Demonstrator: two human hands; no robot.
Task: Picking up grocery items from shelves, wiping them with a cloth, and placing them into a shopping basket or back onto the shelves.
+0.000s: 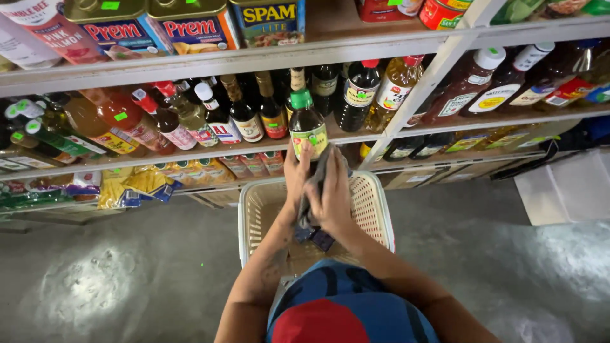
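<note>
Green-capped bottle (308,130) in both hands (318,190)

White shelves (356,47) run across the far side. Square tins (190,28) sit on the top board, dark and amber bottles (241,114) crowd the middle one, and what look like yellow packets (136,184) lie lowest, left. A cream basket (375,209) stands on the grey floor (127,279).

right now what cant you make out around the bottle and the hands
Head view only:
- Dark bottle: its lower part is hidden behind the left hand and the grey cloth.
- Right hand: its fingers are hidden by the cloth it presses on.
- Basket: its floor and contents are blocked by both forearms.
- Cans on the top shelf: cut off by the top edge.
</note>
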